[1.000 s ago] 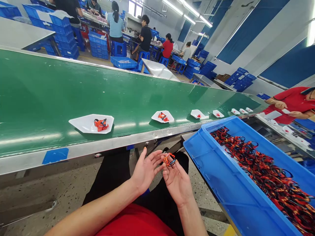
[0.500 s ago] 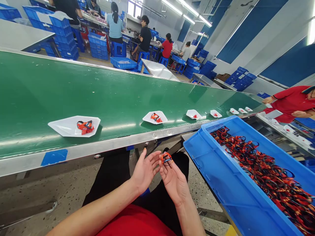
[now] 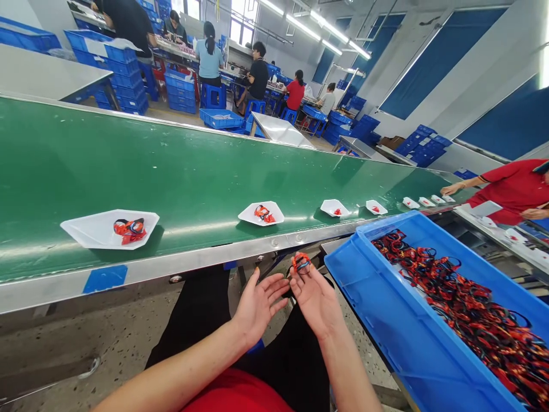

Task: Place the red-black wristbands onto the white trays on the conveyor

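My right hand [image 3: 315,300] is turned palm up, with its fingers and thumb closed on a small looped bundle [image 3: 301,263] of orange-red, black and blue strands. Whether it is wire or cord I cannot make out. Beside it my left hand [image 3: 261,306] holds nothing, its fingers stretched out and apart near the right fingertips. Beyond the hands, a white boat-shaped tray [image 3: 261,213] on the green conveyor belt [image 3: 193,171] carries a similar bundle [image 3: 265,215]. Another white tray [image 3: 92,230] to the left carries one too [image 3: 131,230].
A blue bin [image 3: 373,312] full of such bundles [image 3: 463,297] stands close on my right. The belt's metal edge [image 3: 231,252] runs in front of me. More white trays [image 3: 334,208] line the belt towards a co-worker in red [image 3: 510,177]. Other people sit beyond the belt.
The trays on the left and middle of the belt have shifted left. My right hand has moved up and right with the bundle, away from the left hand. The co-worker's hand reaches over the belt.
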{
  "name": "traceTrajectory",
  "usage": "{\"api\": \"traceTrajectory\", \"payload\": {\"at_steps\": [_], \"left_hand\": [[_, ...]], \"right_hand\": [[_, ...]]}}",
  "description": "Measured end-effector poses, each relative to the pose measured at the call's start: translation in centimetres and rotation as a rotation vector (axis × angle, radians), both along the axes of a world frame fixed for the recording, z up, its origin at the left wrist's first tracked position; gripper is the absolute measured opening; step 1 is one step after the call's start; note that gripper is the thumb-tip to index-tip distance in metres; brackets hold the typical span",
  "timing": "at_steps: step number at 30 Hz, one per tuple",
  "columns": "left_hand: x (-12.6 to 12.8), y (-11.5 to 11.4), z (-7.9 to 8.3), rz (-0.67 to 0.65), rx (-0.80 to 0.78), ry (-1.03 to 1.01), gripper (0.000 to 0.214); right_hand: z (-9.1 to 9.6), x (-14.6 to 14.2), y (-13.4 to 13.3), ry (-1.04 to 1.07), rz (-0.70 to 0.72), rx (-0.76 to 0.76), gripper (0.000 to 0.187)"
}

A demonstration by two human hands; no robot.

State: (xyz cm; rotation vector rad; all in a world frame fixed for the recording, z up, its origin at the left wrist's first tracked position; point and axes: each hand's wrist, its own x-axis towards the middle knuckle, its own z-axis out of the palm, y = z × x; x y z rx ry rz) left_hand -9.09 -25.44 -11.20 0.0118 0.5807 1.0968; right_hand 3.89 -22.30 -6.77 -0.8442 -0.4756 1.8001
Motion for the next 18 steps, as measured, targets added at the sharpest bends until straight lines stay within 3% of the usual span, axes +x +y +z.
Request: {"api": "traceTrajectory", "payload": {"at_steps": [4,8,13,16,18], "left_hand": [[-0.2,0.2,-0.4,-0.009,-0.043,0.02,0.053],[-0.4,0.3,-0.7,-0.011,-0.088,0.045,0.05],[-0.5,0.3,-0.7,-0.021,-0.111,0.073,0.046],[-0.6,0.4,-0.8,-0.022,-0.108,0.079,0.045],[-0.7,0.6,-1.0,-0.027,-0.108,0.079,0.044]], "right_hand": [[2.1,-0.8,4.4,-0.132,-0.085,0.061,0.022],[2.8,-1.6,9.8,-0.244,-0.3,0.109,0.014],[3.7,-1.4,16.8,-0.406,-0.584,0.184,0.029],[4.2,-1.6,17.7,-0.485,-0.617,0.238,0.033],[4.0,-2.2,15.9,-0.519,-0.572,0.264,0.037]]}}
